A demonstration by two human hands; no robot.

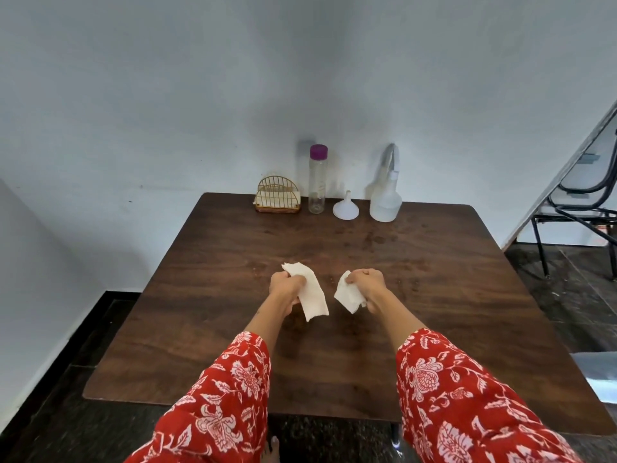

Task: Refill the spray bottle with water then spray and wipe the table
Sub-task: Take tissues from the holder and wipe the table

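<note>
Left hand (286,286) and right hand (364,285) each pinch a tissue piece (312,292) above mid-table (434,312) | spray bottle (385,198) at table's far edge (droplets near it) | risk: thin damp tissue shreds, leaving lint and streaks.

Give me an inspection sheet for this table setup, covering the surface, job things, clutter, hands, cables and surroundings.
Surface: dark wooden table, faint spots near the middle.
Job's things: spray bottle, white funnel standing wide end down, and purple-capped clear bottle in a row along the far edge; the clear bottle looks nearly empty.
Clutter: gold wire napkin holder at the row's left end.
Hands: left hand grips a white paper towel; right hand grips a second piece.
Cables: nothing seen.
Surroundings: pale wall, dark floor, metal chair frame at right.
</note>
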